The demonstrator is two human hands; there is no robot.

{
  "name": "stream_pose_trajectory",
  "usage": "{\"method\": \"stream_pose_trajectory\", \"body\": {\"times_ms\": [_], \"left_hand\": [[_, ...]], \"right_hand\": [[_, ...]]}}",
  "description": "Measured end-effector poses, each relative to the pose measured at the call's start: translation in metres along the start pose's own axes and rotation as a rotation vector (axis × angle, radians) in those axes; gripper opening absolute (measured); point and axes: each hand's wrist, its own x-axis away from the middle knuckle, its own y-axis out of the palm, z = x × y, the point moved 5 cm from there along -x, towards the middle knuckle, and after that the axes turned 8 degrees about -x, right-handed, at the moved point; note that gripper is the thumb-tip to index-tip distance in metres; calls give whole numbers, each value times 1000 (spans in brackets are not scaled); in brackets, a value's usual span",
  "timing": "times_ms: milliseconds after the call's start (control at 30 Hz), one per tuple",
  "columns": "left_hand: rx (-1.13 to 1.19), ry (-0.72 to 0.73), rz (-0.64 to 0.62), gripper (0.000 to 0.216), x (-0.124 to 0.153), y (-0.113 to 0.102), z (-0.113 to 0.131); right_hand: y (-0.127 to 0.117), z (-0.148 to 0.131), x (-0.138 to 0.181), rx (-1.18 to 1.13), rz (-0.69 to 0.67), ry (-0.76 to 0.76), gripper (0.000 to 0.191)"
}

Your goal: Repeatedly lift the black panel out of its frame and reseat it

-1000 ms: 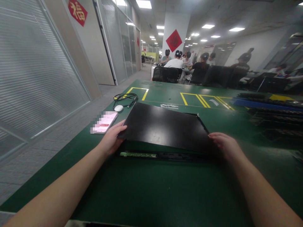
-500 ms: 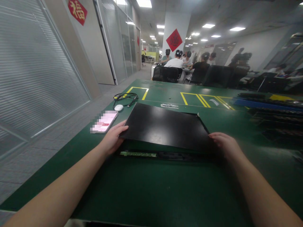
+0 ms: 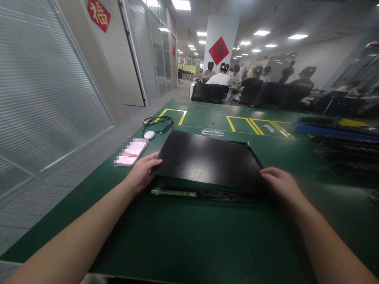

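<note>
A thin, glossy black panel, which looks like a display panel, is tilted with its near edge raised off what lies below. My left hand grips its left edge, thumb on top and fingers underneath. At the right corner, the closed fingertips of my right hand pinch the edge. Beneath the near edge lies a dark tray-like frame with a narrow green circuit board along its front. The panel hides the rest of the frame, apart from a dark strip along the back and right side.
Left of the panel are a phone, a white mouse and a coiled black cable. Stacked dark parts sit at the right on the green table. Several people sit beyond, by black chairs.
The right fingertips have shifted slightly inward onto the panel's right corner. The panel stays almost where it was, and the whole view has drifted slightly.
</note>
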Motion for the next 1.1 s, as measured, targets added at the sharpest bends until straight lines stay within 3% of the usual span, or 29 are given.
{"method": "stream_pose_trajectory", "body": {"times_ms": [367,1100], "left_hand": [[-3,-26,39,59,3,4,4],[-165,115,61,48,0,-6,9]], "right_hand": [[1,0,0,150,-19,-32,20],[2,2,-1,174,-25,-70,21]]}}
